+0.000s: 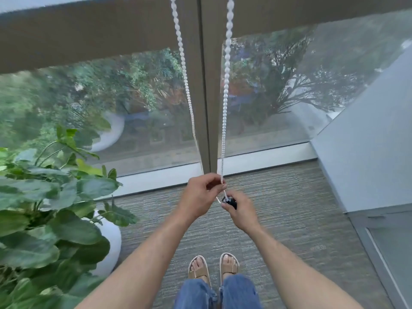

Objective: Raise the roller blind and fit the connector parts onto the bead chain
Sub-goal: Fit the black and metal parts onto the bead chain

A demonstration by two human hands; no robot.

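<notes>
Left hand point(201, 195) pinches the bead chain point(225, 103) taut while right hand point(237, 207) grips the black connector part point(229, 200); steady tension should aid seating.

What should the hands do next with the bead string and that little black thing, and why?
Probably press the black connector part in the right hand onto the bead chain. The left hand already pinches the chain just above it, and the two nearly meet.
</notes>
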